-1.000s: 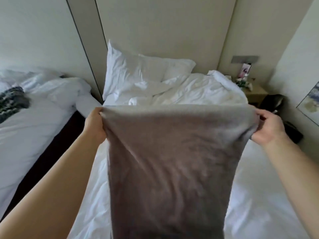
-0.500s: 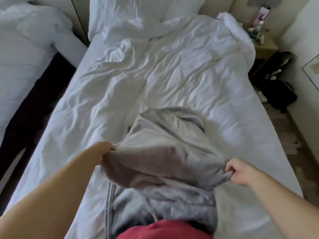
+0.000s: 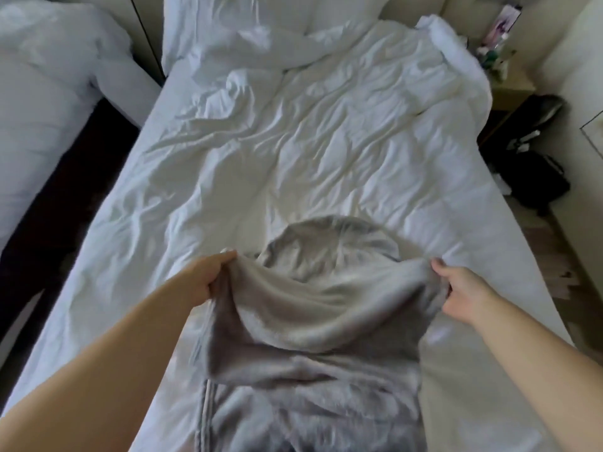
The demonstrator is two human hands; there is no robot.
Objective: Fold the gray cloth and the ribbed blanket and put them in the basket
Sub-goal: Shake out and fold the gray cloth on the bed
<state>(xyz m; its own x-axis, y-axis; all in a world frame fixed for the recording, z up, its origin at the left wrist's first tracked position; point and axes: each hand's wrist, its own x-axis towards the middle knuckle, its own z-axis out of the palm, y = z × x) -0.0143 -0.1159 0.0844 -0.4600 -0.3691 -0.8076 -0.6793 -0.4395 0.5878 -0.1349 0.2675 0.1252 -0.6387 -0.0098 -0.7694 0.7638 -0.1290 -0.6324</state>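
The gray cloth (image 3: pixel 313 321) is a soft fleecy piece lying on the near half of the white bed (image 3: pixel 293 141), partly doubled over itself, with a rounded loop bulging toward the far side. My left hand (image 3: pixel 205 282) pinches its left top corner and my right hand (image 3: pixel 460 291) pinches the right top corner, both low over the sheet. The cloth's lower part runs out of view at the bottom edge. Neither the ribbed blanket nor the basket is in view.
A second white bed (image 3: pixel 49 109) stands at the left across a dark gap of floor. White pillows (image 3: pixel 261 24) lie at the head. A wooden nightstand (image 3: pixel 509 83) with small items and a black bag (image 3: pixel 535 177) on the floor are at the right.
The cloth was held up stretched at chest height; both hands have brought it down onto the bed, and its top edge now sags between them. The view has tilted downward.
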